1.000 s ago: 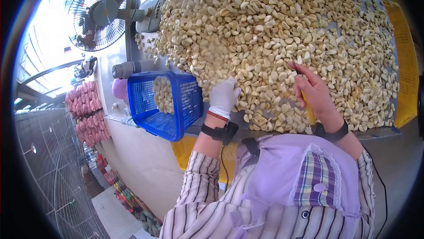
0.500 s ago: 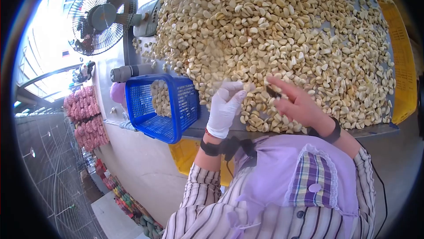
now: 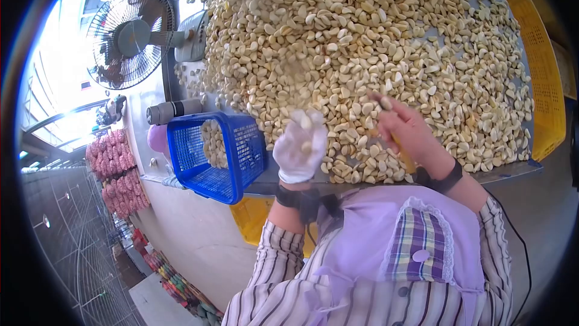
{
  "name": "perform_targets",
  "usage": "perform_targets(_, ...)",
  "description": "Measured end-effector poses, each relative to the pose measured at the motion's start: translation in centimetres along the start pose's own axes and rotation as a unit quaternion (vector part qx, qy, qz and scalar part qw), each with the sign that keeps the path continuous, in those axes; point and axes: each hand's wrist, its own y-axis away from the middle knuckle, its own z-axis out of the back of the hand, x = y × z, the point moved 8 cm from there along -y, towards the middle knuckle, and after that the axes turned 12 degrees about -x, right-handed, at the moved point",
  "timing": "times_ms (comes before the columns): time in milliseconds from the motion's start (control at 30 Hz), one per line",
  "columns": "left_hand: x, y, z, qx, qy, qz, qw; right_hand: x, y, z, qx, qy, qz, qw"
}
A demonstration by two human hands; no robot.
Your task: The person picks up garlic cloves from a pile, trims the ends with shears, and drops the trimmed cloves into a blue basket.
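Note:
My left hand (image 3: 301, 145), in a white glove, is turned palm up and cupped, with a few pale garlic-like cloves (image 3: 306, 147) lying in it. It is over the near edge of a large heap of the same cream-coloured cloves (image 3: 362, 42). To its right, my bare right hand (image 3: 410, 133) is closed round a small knife with a yellowish handle (image 3: 403, 152). The knife's tip end is blurred, close to a clove near the fingertips. Left of my gloved hand stands a blue plastic basket (image 3: 246, 145) with cloves inside.
A grey fan (image 3: 131, 37) stands at the back left, near a grey cylinder (image 3: 175, 110). Yellow crates (image 3: 537, 66) are at the table's right side and below its front edge. Pink bundles (image 3: 111, 154) hang farther left. A dark cable runs down at the right.
My left hand has turned from a pinch to palm up, showing cloves in it. My right hand has moved slightly away from it, and the knife's handle now shows. The view has shifted slightly.

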Motion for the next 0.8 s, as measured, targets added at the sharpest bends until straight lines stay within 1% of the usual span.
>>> perform_targets(33, -1.9, -0.7, 2.2, -0.129, -0.286, -0.139, 0.939, 0.2, -0.1, 0.1, 0.002, 0.001, -0.001, 1.000)
perform_targets(67, -2.1, -1.5, 2.4, -0.136, -0.492, -0.185, 0.840, 0.5, -0.2, 0.6, -0.026, -0.017, 0.002, 1.000)
perform_targets(100, -1.4, -2.9, 3.0, -0.139, -0.492, -0.184, 0.839, 0.7, -0.3, 1.1, -0.053, -0.034, 0.004, 0.998)
perform_targets(167, 2.0, -5.5, 3.4, -0.070, -0.621, -0.138, 0.768, 0.7, -0.3, 0.9, -0.045, -0.036, 0.006, 0.998)
perform_targets(200, 2.4, -5.8, 3.7, -0.069, -0.621, -0.140, 0.768, 0.7, -0.1, 0.7, -0.047, -0.007, 0.003, 0.999)
perform_targets(233, 2.3, -6.0, 3.3, -0.064, -0.663, -0.203, 0.718, 0.7, 0.0, 0.7, -0.051, 0.020, 0.001, 0.999)
perform_targets(267, 2.3, -6.3, 2.7, -0.055, -0.698, -0.265, 0.663, 0.9, -0.1, 0.9, -0.057, 0.018, 0.005, 0.998)
perform_targets(300, 2.2, -6.5, 2.1, -0.050, -0.696, -0.266, 0.665, 0.8, -0.1, 1.0, -0.055, 0.012, 0.006, 0.998)
perform_targets(333, 2.4, -6.6, 2.9, -0.070, -0.633, -0.178, 0.750, 0.5, 0.0, 1.1, -0.051, 0.005, 0.003, 0.999)
perform_targets(367, 2.9, -6.6, 3.7, -0.090, -0.558, -0.089, 0.820, 0.3, 0.0, 1.2, -0.052, 0.004, 0.003, 0.999)
perform_targets(400, 3.3, -6.5, 3.7, -0.102, -0.462, -0.038, 0.880, 0.2, -0.1, 1.3, -0.055, -0.010, -0.002, 0.998)
perform_targets(433, 2.9, -6.1, 3.5, -0.100, -0.463, -0.036, 0.880, 0.1, -0.2, 1.5, -0.059, -0.024, -0.007, 0.998)
perform_targets(467, 3.2, -5.4, 3.3, -0.085, -0.343, 0.032, 0.935, 0.2, 0.0, 1.5, -0.062, -0.025, -0.008, 0.998)
perform_targets(500, 3.4, -4.6, 2.4, -0.070, -0.215, 0.101, 0.969, 0.6, 0.3, 1.1, -0.048, 0.013, -0.002, 0.999)
perform_targets(533, 3.3, -3.9, 1.2, -0.064, -0.165, 0.106, 0.979, 0.8, 0.4, 0.7, -0.033, 0.052, 0.004, 0.998)
perform_targets(567, 3.1, -3.4, 0.5, -0.064, -0.164, 0.107, 0.979, 0.5, 0.4, 0.5, -0.034, 0.052, 0.004, 0.998)
perform_targets(633, 3.3, -2.2, -1.2, -0.047, -0.045, 0.157, 0.985, 1.3, 0.6, -0.7, -0.003, 0.155, 0.141, 0.978)
perform_targets(667, 3.6, -1.7, -1.5, -0.061, 0.003, 0.183, 0.981, 0.6, 0.5, -0.9, 0.009, 0.196, 0.161, 0.967)
perform_targets(700, 3.7, -1.3, -1.6, -0.061, 0.005, 0.184, 0.981, 0.5, 0.5, -0.9, 0.008, 0.197, 0.159, 0.967)
perform_targets(767, 4.5, -0.5, -2.3, -0.037, 0.040, 0.214, 0.975, 1.4, 1.1, -1.8, 0.030, 0.282, 0.258, 0.923)
perform_targets(800, 4.7, -0.3, -2.4, -0.042, 0.038, 0.202, 0.978, 1.4, 1.1, -1.9, 0.026, 0.277, 0.255, 0.926)
